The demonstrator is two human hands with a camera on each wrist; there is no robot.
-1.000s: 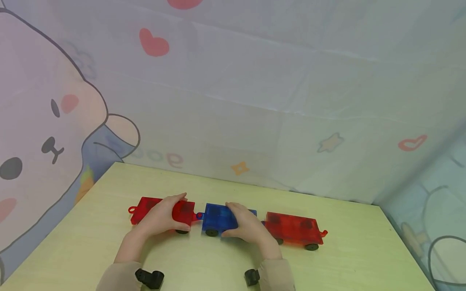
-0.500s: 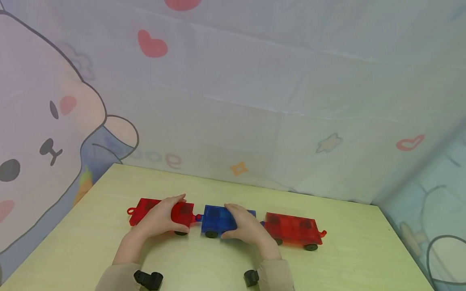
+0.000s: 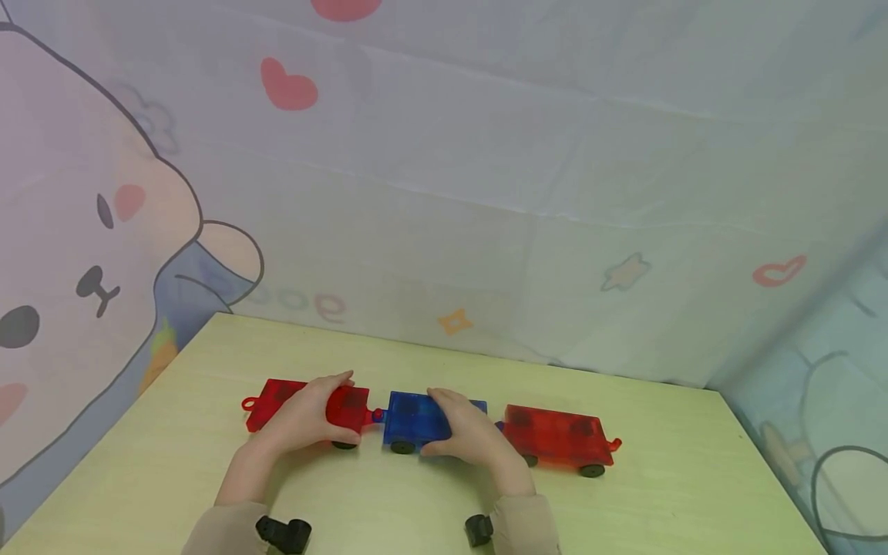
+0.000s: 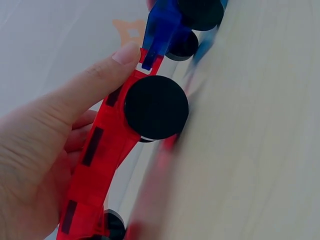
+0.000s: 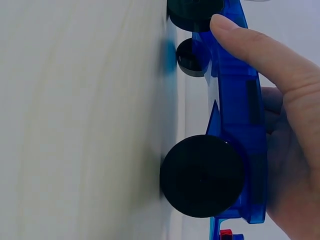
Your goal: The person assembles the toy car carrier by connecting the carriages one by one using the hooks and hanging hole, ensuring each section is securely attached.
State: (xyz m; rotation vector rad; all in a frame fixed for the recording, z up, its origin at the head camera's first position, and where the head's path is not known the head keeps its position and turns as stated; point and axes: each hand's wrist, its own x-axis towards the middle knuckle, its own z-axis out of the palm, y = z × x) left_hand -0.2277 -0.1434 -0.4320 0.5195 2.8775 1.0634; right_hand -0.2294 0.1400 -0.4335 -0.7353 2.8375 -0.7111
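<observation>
Three flat toy train cars with black wheels stand in a row on the table: a red car (image 3: 277, 395) at left, a blue car (image 3: 411, 415) in the middle, another red car (image 3: 558, 435) at right. My left hand (image 3: 312, 412) grips the left red car across its width, thumb on the near side. With my right hand (image 3: 470, 428) I hold the blue car, thumb (image 5: 240, 37) at its near side by a wheel. A blue hitch (image 4: 155, 50) meets the left red car's end in the left wrist view. Fingers partly hide both held cars; my right hand touches no other car.
The pale wooden table (image 3: 666, 493) ends at a printed cloth backdrop (image 3: 451, 154) close behind the cars. A red ring (image 3: 249, 403) sticks out at the row's left end and a red hook (image 3: 614, 445) at its right end.
</observation>
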